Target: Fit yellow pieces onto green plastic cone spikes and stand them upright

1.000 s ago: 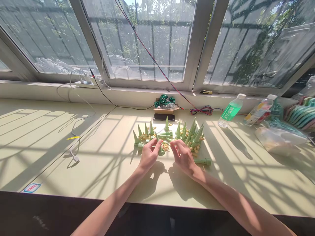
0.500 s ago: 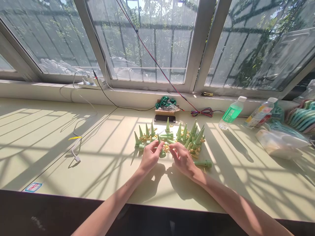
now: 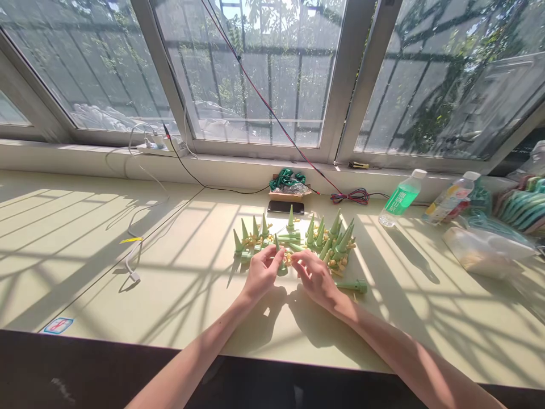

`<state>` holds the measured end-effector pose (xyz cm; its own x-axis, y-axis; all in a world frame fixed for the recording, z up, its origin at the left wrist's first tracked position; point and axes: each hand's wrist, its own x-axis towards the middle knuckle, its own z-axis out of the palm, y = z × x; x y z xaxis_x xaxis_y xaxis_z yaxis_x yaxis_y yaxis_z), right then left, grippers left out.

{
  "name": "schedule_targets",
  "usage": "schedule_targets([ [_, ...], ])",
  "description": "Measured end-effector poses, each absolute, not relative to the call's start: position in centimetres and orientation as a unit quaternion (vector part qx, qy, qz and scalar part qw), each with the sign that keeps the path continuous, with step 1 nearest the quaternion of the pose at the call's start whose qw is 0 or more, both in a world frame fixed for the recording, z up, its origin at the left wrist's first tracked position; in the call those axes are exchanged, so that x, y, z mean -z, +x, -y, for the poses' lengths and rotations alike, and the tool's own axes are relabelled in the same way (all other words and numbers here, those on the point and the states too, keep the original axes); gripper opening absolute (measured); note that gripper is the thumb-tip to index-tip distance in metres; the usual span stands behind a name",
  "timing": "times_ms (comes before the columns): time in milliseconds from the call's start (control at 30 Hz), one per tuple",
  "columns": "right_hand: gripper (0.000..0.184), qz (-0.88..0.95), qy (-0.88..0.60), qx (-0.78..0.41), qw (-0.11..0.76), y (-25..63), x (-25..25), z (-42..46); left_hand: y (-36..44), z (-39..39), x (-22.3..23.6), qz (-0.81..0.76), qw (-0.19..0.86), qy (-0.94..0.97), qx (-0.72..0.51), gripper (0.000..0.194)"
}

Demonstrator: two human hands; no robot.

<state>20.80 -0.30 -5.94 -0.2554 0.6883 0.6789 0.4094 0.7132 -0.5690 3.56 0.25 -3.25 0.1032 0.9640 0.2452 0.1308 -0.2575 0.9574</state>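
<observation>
My left hand [image 3: 264, 270] is closed around a green cone-shaped piece [image 3: 277, 244], whose tip points up and whose wider base shows below my fingers. Close beside it, my right hand [image 3: 314, 272] pinches at a small yellow piece [image 3: 288, 258] near the cone's side; whether the two pieces touch I cannot make out. Several more green cones [image 3: 343, 243] stand or lean on the table just beyond my hands, with small yellow pieces [image 3: 338, 267] among them. One green cone piece [image 3: 352, 286] lies on its side to the right of my right hand.
Behind the cones lie a black phone [image 3: 286, 207] and a small box [image 3: 289, 190] holding green material. Right of them are coiled wires [image 3: 351, 196], a bottle of green liquid [image 3: 402, 199], another bottle [image 3: 451, 199] and a plastic bag [image 3: 485, 247]. A white cable [image 3: 133, 267] lies left.
My right fingertips have moved slightly left, nearer the cone and small yellow piece. My left hand still holds the cone in nearly the same place.
</observation>
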Motion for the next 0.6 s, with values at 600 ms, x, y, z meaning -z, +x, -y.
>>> schedule_targets([
  [600,0.015,0.776,-0.374,-0.141,0.487,20.90,6.06,0.43,3.78,-0.03,2.84,-0.441,0.411,0.621,-0.501,0.037],
])
